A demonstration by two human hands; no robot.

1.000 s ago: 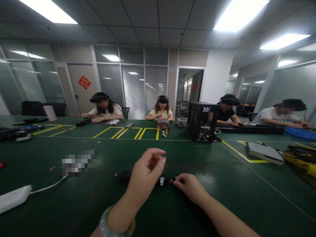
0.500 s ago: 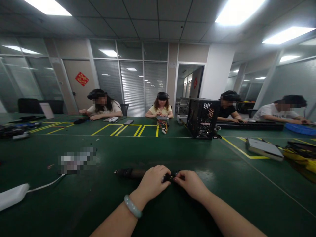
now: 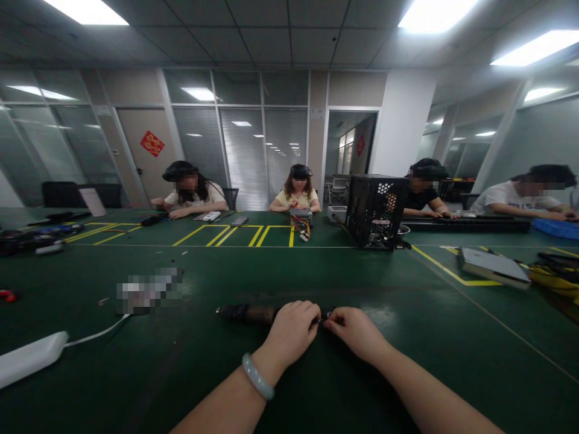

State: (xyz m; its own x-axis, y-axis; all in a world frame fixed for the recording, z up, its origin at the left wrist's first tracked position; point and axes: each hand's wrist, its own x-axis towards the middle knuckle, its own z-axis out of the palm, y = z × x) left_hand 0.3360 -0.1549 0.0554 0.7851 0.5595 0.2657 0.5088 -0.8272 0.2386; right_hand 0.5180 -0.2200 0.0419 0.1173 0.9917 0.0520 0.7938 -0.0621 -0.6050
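Observation:
A long dark tube-shaped object (image 3: 259, 314) with a small shiny tip at its left end lies across the green table in front of me. My left hand (image 3: 296, 325), with a pale green bangle at the wrist, is closed over its right part from above. At the right end of the tube, my right hand (image 3: 355, 330) has thumb and fingers pinched together. A small dark part (image 3: 326, 314) shows between the two hands; its details are too small and covered to make out.
Left of my hands lies a blurred-out device (image 3: 149, 292), its white cable running to a white power strip (image 3: 36, 360). Beyond stand a black computer case (image 3: 377, 211) and a power supply with coloured wires (image 3: 302, 218). A flat silver box (image 3: 494, 267) lies right. Several people sit opposite.
The view has shifted slightly, so most things sit a little further right. My left fingers now cover more of the tube's right end, and the hands remain close together.

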